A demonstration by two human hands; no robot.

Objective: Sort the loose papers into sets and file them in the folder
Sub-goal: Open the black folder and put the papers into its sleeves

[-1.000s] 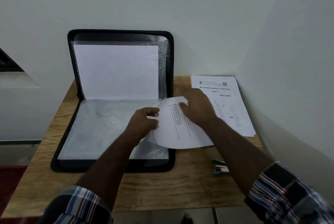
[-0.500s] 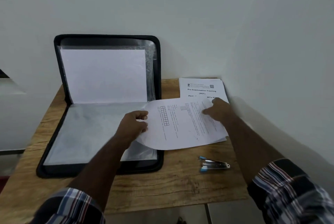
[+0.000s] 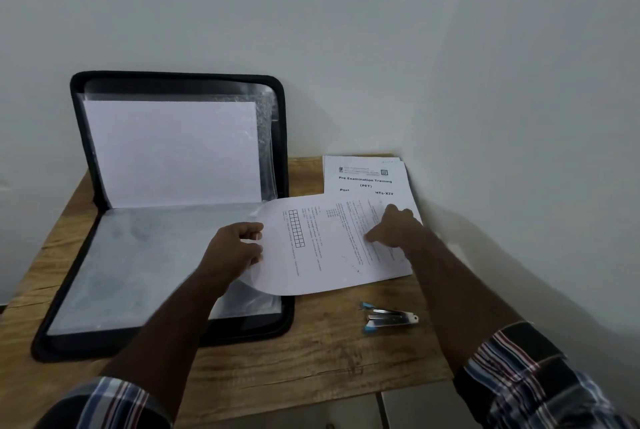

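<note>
Sorting step, looks like: one sheet (image 3: 325, 248) lies turned sideways, bridging the open folder (image 3: 166, 207) and the stack (image 3: 367, 179) at the tabletop's (image 3: 311, 352) far right. Left hand (image 3: 235, 248) curls round the sheet's left edge, pinching it. Right hand (image 3: 394, 226) rests on the sheet, fingers bent and pressing down. Next move probably calls for lifting the sheet off the stack without dragging others. Stapler (image 3: 389, 317) waits nearby.

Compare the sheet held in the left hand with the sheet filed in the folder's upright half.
The held sheet is printed with text and a small grid; the filed sheet looks blank. The held sheet lies low and curved, gripped by the left hand, overlapping the paper stack; the filed sheet stands flat in a clear sleeve of the folder. Both are white.
</note>
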